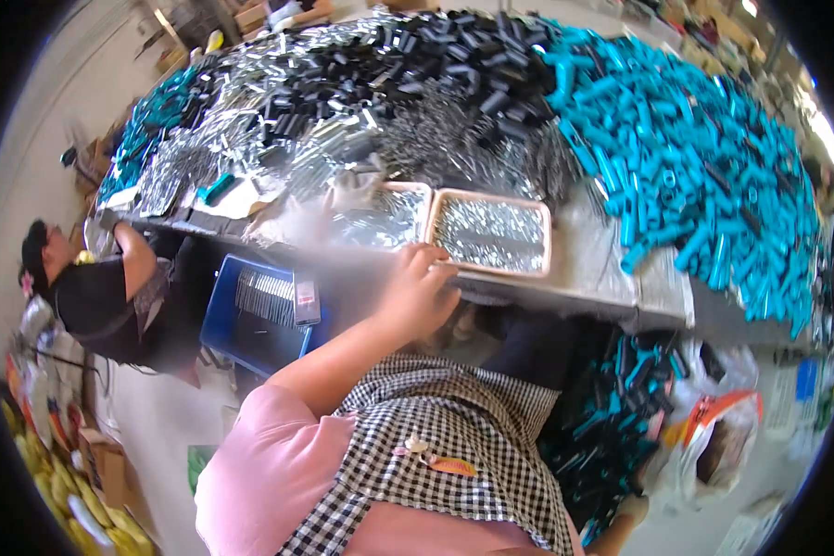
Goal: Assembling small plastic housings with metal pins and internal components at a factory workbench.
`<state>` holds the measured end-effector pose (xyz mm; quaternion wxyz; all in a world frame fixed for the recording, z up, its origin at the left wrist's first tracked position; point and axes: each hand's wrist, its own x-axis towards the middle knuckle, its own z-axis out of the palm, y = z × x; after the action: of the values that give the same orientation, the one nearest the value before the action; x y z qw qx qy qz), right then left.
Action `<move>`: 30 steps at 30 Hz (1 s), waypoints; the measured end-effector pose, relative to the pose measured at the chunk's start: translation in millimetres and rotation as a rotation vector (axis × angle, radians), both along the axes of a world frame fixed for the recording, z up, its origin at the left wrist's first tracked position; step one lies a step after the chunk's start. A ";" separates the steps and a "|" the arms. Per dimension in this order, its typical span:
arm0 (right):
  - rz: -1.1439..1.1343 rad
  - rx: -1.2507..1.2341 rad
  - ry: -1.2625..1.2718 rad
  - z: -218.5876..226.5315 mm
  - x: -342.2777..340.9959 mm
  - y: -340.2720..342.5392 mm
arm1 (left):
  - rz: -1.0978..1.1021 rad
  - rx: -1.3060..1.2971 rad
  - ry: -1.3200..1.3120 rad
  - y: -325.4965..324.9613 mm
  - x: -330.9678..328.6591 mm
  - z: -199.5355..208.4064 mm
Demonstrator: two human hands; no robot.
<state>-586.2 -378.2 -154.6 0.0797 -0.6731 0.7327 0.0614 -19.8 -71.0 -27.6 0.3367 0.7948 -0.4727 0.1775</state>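
Observation:
My left hand (419, 292) is at the table's near edge, its fingertips by the near left corner of a shallow pale tray (549, 246). The fingers are loosely bent, the thumb stands apart, and nothing shows in them. Small shiny metal pieces (491, 227) fill that tray. Left of it is a second pale tray (426, 208) of similar pieces, partly covered by clear plastic (366, 222). Down at the lower right, my right hand (632, 508) hangs beside a white plastic bag (737, 473); it looks pale and small, and its fingers cannot be made out.
Teal tubes (686, 157) heap on the table's right, black tubes (473, 60) and metal pieces in the middle. Below the edge stands a blue crate (215, 320) with a small box (307, 301). Another person (102, 296) works at left. More tubes (612, 408) lie below, right.

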 end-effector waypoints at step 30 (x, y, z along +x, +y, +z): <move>1.886 -0.173 -0.097 174.9 854.3 233.5 | 0.850 0.052 0.205 176.7 241.1 -41.1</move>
<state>268.1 -144.7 20.3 -0.0226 -0.9929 -0.1153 0.0179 221.3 105.7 -68.8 0.2585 0.9405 -0.0721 0.2086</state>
